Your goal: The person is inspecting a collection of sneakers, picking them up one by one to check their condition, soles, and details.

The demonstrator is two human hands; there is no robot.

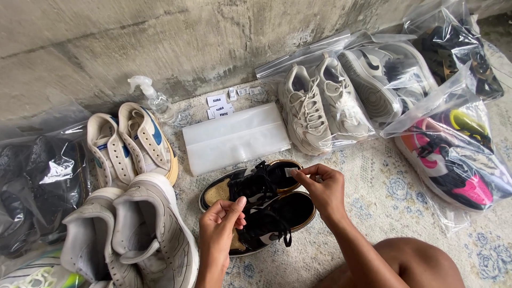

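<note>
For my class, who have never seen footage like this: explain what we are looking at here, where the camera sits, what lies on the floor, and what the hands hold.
The single picture comes from a camera worn on a person's head, looking down. On a patterned rug by a concrete wall lie pairs of shoes, some sealed in clear bags, plus a spray bottle. The right hand pinches a small white tag above black-and-gold sneakers; the left hand touches their laces.

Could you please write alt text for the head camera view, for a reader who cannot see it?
Two bare hands work over a pair of black-and-gold sneakers on a patterned rug; the right hand pinches a small white tag, the left hand touches the laces. Bagged and loose shoes surround them.
</note>
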